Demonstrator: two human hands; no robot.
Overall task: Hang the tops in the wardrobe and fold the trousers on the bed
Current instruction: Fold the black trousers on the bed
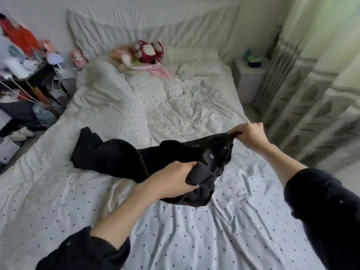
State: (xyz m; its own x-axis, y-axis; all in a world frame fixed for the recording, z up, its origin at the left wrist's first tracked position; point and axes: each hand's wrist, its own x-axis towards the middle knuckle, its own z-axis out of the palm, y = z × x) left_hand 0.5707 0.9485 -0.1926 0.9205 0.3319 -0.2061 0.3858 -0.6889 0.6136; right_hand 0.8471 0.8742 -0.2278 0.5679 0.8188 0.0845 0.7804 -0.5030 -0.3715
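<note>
Black trousers [120,156] lie near the middle of the bed [194,230], waistband end lifted toward the foot, legs trailing bunched toward the bed's left edge

Left hand [173,180]: fingers curled round a bunch of waistband cloth. Right hand [251,135]: fingers pinching the other end of the waistband, drawing it taut; a metal button shows between the two grips

Progress, judged: fold not yet made. Garment is crumpled, legs not aligned; this reads as the spread-out step before folding. No folded trousers visible elsewhere on the bed. No tops, hangers or wardrobe in view, so state of the hanging part cannot be told

Surface: white sheet with small dark dots, heavily creased, soft; duvet heaped toward the head of the bed. Plush toys [148,51] and a pillow [191,53] at the head

Room: cluttered rack [25,75] left of the bed, small white stand [249,76] right of the head, patterned curtain [311,84] along the bed's right side
</note>
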